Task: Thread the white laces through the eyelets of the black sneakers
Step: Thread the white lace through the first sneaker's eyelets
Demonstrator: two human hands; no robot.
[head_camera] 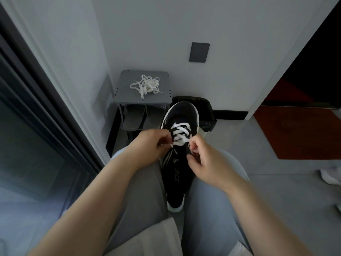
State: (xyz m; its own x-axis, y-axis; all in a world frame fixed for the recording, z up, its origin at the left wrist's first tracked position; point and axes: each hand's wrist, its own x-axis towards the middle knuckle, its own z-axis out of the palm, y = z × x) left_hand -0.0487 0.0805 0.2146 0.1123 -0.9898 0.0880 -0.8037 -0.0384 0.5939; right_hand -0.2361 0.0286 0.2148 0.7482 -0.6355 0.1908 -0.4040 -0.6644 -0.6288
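Note:
A black sneaker (pixel 180 115) with a white sole lies between my knees, toe pointing away from me. A white lace (pixel 180 134) crosses its front eyelets in several rows. My left hand (pixel 147 146) pinches the lace end at the shoe's left side. My right hand (pixel 204 161) pinches the shoe's right edge by the eyelets; whether it also holds a lace end is hidden by the fingers. A second white lace (pixel 146 85) lies in a loose tangle on top of the grey shoe rack (pixel 125 89).
Grey slippers (pixel 142 117) sit on the rack's lower shelf. A black bag (pixel 204 109) lies behind the sneaker against the white wall. A dark sliding door frame (pixel 46 100) runs along the left. A red mat (pixel 299 133) and a white cloth (pixel 330 177) lie at right.

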